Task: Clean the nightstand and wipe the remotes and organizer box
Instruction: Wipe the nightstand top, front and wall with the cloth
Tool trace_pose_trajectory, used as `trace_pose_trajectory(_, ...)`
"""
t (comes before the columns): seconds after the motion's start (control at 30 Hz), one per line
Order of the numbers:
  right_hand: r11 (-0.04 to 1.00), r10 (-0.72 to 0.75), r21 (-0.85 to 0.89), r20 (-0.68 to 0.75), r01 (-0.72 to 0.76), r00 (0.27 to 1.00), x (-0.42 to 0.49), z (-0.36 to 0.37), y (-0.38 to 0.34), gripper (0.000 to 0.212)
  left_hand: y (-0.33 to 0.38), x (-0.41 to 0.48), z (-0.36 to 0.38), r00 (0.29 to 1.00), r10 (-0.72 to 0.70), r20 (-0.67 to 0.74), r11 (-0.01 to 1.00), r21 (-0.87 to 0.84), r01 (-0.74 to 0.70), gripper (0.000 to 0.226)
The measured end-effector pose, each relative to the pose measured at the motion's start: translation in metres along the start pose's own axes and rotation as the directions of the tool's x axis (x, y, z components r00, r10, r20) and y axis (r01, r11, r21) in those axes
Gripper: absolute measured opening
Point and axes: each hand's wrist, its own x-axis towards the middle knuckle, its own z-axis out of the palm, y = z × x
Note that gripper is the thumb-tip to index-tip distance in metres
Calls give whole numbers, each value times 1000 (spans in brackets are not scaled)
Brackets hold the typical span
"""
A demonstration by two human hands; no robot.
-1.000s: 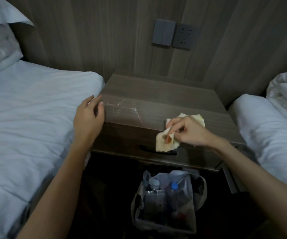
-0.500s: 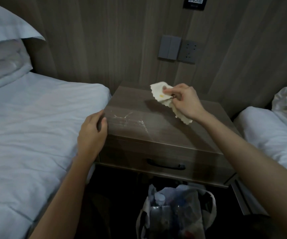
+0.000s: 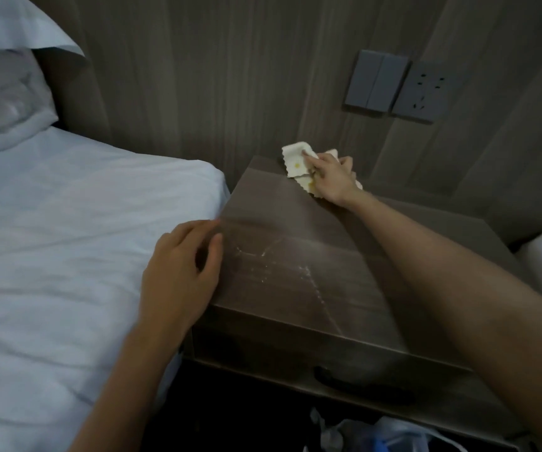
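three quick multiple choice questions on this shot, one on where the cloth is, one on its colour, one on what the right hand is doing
1. Where on the nightstand top is the cloth?
A. front right corner
B. back left corner, by the wall
C. middle of the top

2. What colour is the cloth?
A. dark blue
B. red
C. pale cream with yellow spots

3. What is the right hand doing?
A. gripping the cloth
B. hanging empty at the person's side
C. holding a remote

Answers:
1 B, the cloth sits at the far left corner, close to the wall.
2 C, the fabric is pale with yellow dots on it.
3 A, the fingers are curled round the bunched cloth.
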Motion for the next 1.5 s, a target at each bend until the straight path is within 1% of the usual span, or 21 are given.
trace_pose_trajectory(0.07, 999, 46, 9, 67, -47, 997, 17, 13, 1, 49, -1, 1, 2, 1000, -5, 3, 1000, -14, 5, 34)
trace_pose_trajectory(0.13, 998, 65, -4, 96, -65, 993, 30, 25, 3, 52, -2, 2, 4, 1000, -6, 3, 1000, -15, 6, 33)
trace_pose_trajectory(0.2, 999, 48, -1, 97, -48, 994, 42, 33, 4, 55, -3, 2, 6, 1000, -5, 1, 1000, -8, 5, 33)
trace_pose_trajectory(0.33, 994, -23, 113, 116, 10, 993, 57, 42, 12, 45, -4, 3, 7, 1000, 4, -3, 1000, -6, -4, 36)
trace_pose_trajectory(0.4, 987, -45, 157, 120, 26, 992, 53, 41, 13, 44, -3, 3, 6, 1000, -6, 2, 1000, -8, 6, 33)
trace_pose_trajectory(0.53, 957, -159, 260, 89, 131, 983, 16, 30, -9, 42, -3, 3, 5, 1000, -19, 15, 999, -33, 19, 34)
trace_pose_trajectory(0.67, 905, -291, 357, 118, 232, 950, -40, 18, -25, 40, -3, 3, 1, 999, -33, -3, 994, -101, 33, 33)
trace_pose_trajectory(0.8, 828, -402, 487, 167, 279, 900, -99, 5, -32, 36, -7, -1, -7, 997, -63, -38, 991, -121, 58, 33)
trace_pose_trajectory(0.87, 811, -428, 508, 178, 289, 886, -129, -2, -33, 36, -8, -6, -10, 997, -76, -35, 989, -134, 71, 33)
trace_pose_trajectory(1.0, 851, -377, 469, 229, 238, 897, -186, -21, -26, 38, -1, -19, -15, 990, -143, 11, 977, -161, 142, 34)
trace_pose_trajectory(1.1, 832, -339, 527, 239, 172, 910, -222, -32, -17, 47, 2, -32, -17, 993, -117, 10, 973, -201, 117, 34)
trace_pose_trajectory(1.17, 823, -323, 548, 232, 151, 918, -245, -38, -11, 52, 2, -39, -18, 995, -95, 14, 972, -213, 96, 35)
trace_pose_trajectory(1.27, 840, -301, 519, 204, 158, 932, -277, -46, -1, 58, 6, -45, -23, 995, -99, 34, 970, -221, 104, 37)
trace_pose_trajectory(1.4, 872, -214, 480, 192, 99, 958, -302, -54, 9, 58, 8, -54, -30, 991, -120, 53, 960, -250, 129, 38)
trace_pose_trajectory(1.5, 852, -157, 520, 134, 66, 978, -310, -60, 13, 62, 11, -63, -34, 991, -123, 44, 951, -280, 130, 37)
